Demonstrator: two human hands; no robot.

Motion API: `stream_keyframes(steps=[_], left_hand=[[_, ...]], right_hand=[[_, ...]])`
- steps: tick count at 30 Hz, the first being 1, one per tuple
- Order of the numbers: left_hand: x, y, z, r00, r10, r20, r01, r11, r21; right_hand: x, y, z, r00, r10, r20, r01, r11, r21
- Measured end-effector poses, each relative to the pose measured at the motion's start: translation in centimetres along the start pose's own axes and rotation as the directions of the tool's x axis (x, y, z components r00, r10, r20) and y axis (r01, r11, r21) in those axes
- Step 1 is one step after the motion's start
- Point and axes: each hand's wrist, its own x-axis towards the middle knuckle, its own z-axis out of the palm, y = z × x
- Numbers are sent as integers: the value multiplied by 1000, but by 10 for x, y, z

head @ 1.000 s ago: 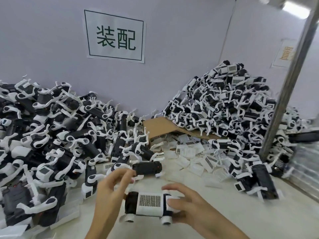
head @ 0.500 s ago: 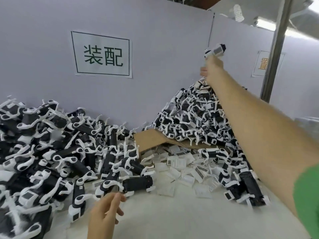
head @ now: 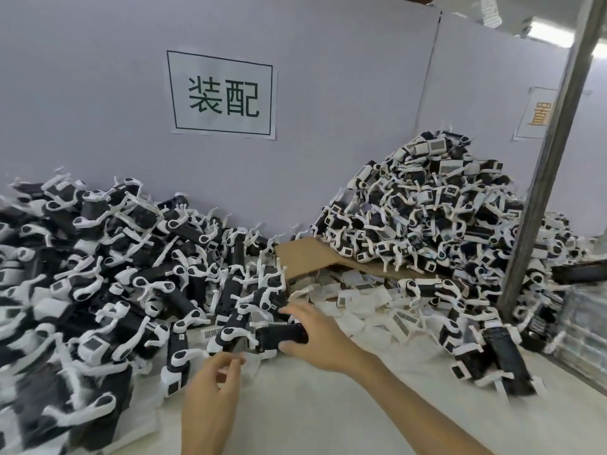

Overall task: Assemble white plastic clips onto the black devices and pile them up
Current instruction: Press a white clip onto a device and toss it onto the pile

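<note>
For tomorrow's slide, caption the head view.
Right hand grips a black device beside the left heap; left hand hovers.

pulled the right hand [head: 315,336] back down from way up over the heap right of the cardboard [head: 305,254]. dropped the clipped unit held up there half a second ago. now gripping a bare black device [head: 279,336] lying just left of and in front of the cardboard.
</note>
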Motion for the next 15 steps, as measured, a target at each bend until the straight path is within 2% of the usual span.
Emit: stream_keyframes(steps=[2, 3, 6, 10, 15], left_hand=[[-2, 0, 0, 1000, -3, 14, 3, 1000, 15], [-2, 0, 1, 1000, -9, 23, 9, 1000, 23], [-4, 1, 0, 999, -31, 34, 30, 999, 20], [-5, 1, -1, 1000, -13, 27, 12, 999, 33], [-6, 2, -1, 999, -42, 11, 42, 998, 56]], right_hand=[[-3, 3, 27, 998, -8, 66, 16, 993, -117], [-5, 4, 40, 999, -10, 48, 18, 984, -176], [-11, 9, 63, 990, -62, -127, 29, 970, -243], [-15, 15, 63, 961, -20, -274, -9, 994, -107], [-23, 23, 50, 938, 91, -334, -104, 994, -20]])
